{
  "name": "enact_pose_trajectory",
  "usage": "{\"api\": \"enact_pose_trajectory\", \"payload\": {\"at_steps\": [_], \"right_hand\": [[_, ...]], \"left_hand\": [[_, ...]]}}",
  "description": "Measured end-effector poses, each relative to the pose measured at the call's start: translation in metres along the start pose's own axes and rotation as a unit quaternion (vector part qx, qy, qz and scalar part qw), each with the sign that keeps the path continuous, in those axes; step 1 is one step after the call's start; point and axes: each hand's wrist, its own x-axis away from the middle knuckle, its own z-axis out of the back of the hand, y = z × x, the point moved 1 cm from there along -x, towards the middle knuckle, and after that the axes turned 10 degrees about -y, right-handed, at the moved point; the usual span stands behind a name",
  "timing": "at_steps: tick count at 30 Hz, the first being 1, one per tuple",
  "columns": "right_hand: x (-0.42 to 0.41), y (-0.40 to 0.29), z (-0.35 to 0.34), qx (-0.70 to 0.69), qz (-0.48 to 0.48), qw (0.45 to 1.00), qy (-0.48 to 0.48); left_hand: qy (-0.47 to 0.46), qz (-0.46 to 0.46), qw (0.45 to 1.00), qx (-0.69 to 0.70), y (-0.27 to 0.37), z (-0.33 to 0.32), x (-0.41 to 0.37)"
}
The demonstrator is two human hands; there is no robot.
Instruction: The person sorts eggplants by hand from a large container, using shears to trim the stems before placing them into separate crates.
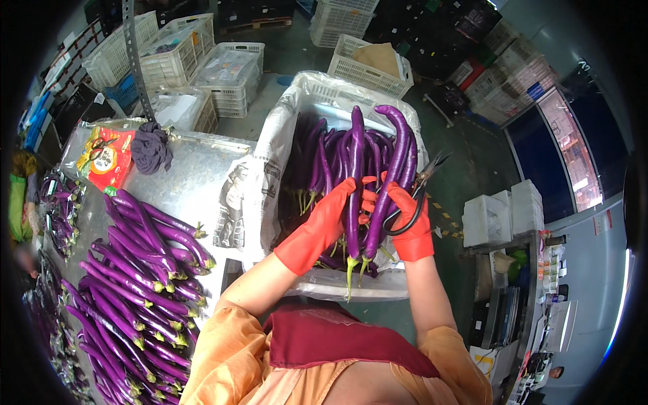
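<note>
My left hand [324, 217], in a red rubber glove, is closed around a long purple eggplant [356, 147] with a green stem. In the matching glove, my right hand [407, 217] grips a curved eggplant [392, 172], its stem hanging towards me. Black-handled scissors [422, 195] also sit in that hand, blades pointing up and outward. Below both hands stands a crate [412, 109] lined with white plastic and newsprint, with many eggplants [324, 152] inside. Fingers partly hide behind the held eggplants.
Left of the crate, a metal table [197, 157] bears a large pile of eggplants [136, 283], a dark cloth [152, 147] and a red packet [114, 164] with scissors [99, 148] on it. White plastic crates [177, 55] stand behind. At right is a shelf [531, 273] with foam boxes [488, 217].
</note>
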Motion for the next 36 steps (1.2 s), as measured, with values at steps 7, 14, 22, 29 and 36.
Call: {"api": "enact_pose_trajectory", "payload": {"at_steps": [7, 14, 22, 29, 36], "right_hand": [[-0.006, -0.038, 0.022, 0.010, 0.105, 0.991, -0.088], [0.047, -0.107, 0.016, -0.025, 0.067, 0.997, -0.001], [0.146, -0.118, 0.073, -0.020, 0.105, 0.985, 0.135], [0.240, -0.111, 0.126, -0.153, 0.030, 0.977, 0.146], [0.341, -0.102, 0.196, -0.269, 0.095, 0.953, 0.105]], "left_hand": [[-0.012, -0.040, 0.996, -0.083, 0.021, -0.043, 0.015], [-0.013, -0.064, 0.995, -0.080, 0.003, -0.096, 0.009], [-0.017, -0.046, 0.986, -0.159, -0.105, -0.162, -0.014], [-0.095, 0.086, 0.979, -0.161, -0.204, -0.179, -0.009], [-0.092, 0.182, 0.976, -0.080, -0.267, -0.185, -0.003]]}}
